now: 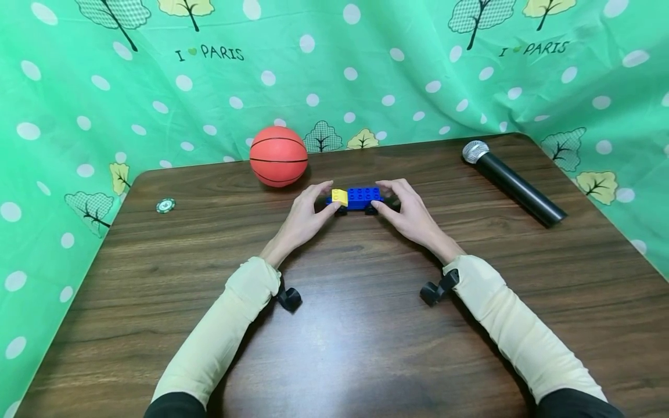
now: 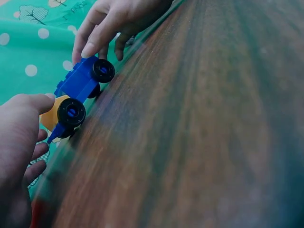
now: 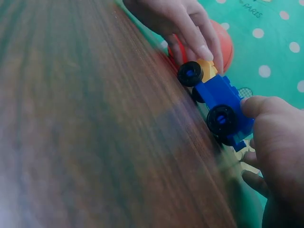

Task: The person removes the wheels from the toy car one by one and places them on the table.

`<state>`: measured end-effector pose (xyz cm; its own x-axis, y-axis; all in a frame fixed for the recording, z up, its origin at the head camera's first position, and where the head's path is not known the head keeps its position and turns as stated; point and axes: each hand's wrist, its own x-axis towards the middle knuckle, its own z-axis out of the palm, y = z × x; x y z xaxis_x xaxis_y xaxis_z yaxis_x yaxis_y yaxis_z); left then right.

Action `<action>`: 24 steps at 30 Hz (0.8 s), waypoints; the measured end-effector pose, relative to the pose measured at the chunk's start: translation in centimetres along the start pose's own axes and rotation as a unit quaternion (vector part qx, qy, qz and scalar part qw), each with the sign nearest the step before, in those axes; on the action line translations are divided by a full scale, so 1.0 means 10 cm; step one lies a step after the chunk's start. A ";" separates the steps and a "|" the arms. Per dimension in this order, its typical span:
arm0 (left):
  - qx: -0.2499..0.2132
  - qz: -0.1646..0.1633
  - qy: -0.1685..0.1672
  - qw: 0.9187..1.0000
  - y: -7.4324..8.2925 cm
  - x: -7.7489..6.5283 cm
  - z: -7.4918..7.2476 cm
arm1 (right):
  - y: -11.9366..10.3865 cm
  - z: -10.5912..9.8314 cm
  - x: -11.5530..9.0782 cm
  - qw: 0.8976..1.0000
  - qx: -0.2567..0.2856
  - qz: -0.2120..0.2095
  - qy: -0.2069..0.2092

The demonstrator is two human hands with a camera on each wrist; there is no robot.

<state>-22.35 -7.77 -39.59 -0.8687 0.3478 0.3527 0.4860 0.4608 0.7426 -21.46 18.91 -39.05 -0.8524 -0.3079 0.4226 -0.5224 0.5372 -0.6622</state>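
A small toy car (image 1: 364,198) built of blue bricks, with a yellow brick (image 1: 340,197) at its left end and black wheels (image 2: 71,112), is at the middle of the far part of the table. My left hand (image 1: 305,216) holds the yellow end between thumb and fingers. At the blue end, my right hand (image 1: 413,215) grips the car the same way, its thumb against the near side. Both wrist views show the thumbs on the car's side. Whether the wheels bear on the table is hard to tell.
An orange-red ball (image 1: 279,157) with black lines stands behind my left hand. To the far left lies a green-and-white poker chip (image 1: 165,205). A black microphone (image 1: 514,183) with a silver head lies at the right. Behind the wooden table (image 1: 360,325) hangs a green dotted curtain (image 1: 334,75).
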 end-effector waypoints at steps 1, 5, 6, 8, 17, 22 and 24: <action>0.001 0.000 -0.001 1.000 0.00 0.00 0.01 | 0.00 0.01 0.00 1.000 -0.001 -0.001 -0.001; 0.004 -0.002 -0.002 1.000 -0.01 0.02 0.02 | 0.00 0.02 0.02 1.000 -0.004 -0.003 -0.001; 0.004 -0.002 -0.001 1.000 -0.01 0.02 0.03 | 0.00 0.02 0.02 1.000 -0.005 -0.004 -0.001; 0.008 -0.002 -0.001 1.000 -0.01 0.03 0.03 | 0.00 0.03 0.03 1.000 -0.007 -0.003 0.000; 0.012 0.009 0.008 1.000 -0.01 0.02 0.04 | 0.02 0.05 0.04 1.000 -0.009 -0.005 -0.006; 0.012 0.014 0.011 1.000 -0.02 0.03 0.05 | 0.03 0.05 0.04 1.000 -0.003 -0.006 -0.006; 0.012 0.017 0.012 1.000 -0.02 0.03 0.05 | 0.03 0.05 0.04 1.000 -0.001 -0.009 -0.006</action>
<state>-22.68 -7.38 -39.92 -0.8538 0.3444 0.3905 0.5168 0.4691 0.7161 -21.93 18.57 -39.40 -0.8429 -0.3266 0.4277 -0.5380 0.5322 -0.6537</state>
